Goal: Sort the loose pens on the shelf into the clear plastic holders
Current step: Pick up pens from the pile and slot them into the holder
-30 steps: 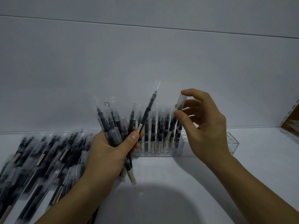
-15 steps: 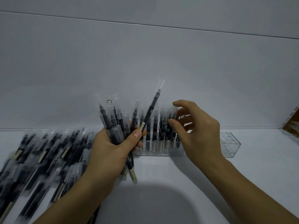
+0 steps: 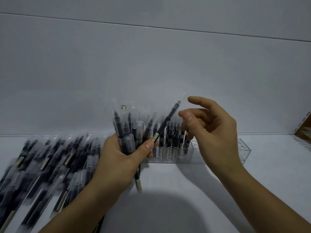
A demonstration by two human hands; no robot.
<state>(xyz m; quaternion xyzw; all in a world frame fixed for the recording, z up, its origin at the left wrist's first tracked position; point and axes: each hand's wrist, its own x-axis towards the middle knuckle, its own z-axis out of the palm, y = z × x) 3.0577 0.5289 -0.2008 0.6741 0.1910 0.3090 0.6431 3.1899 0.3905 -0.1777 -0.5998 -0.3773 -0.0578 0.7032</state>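
I saw the left hand (image 3: 121,158) gripping a bundle of pens (image 3: 125,133). Its fingers and thumb were wrapped round their middles, the capped tips fanned upward, and a few tail ends poked out below the palm. 1 slanted pen (image 3: 165,121) in that bundle leaned out to the right, its tip close to the right hand's thumb; I could not tell whether they touched.

The right hand (image 3: 215,130) hung just beside it, above the holder. Its fingers were lightly bent and apart, the thumb and forefinger wide of each other, and it held nothing I could make out.

The clear holder (image 3: 242,153) sat along the back edge of the shelf (image 3: 185,190), close to the wall (image 3: 151,64). Standing pens (image 3: 171,142) packed its left part, upright and side by side, and round holes showed in its top at the right end. The left hand hid the holder's left end from me.

A pile of pens (image 3: 50,162) lay loose over the left part of the shelf, running down to the front-left corner. It was too blurred for me to count. A brown box (image 3: 305,130) showed at the right edge.
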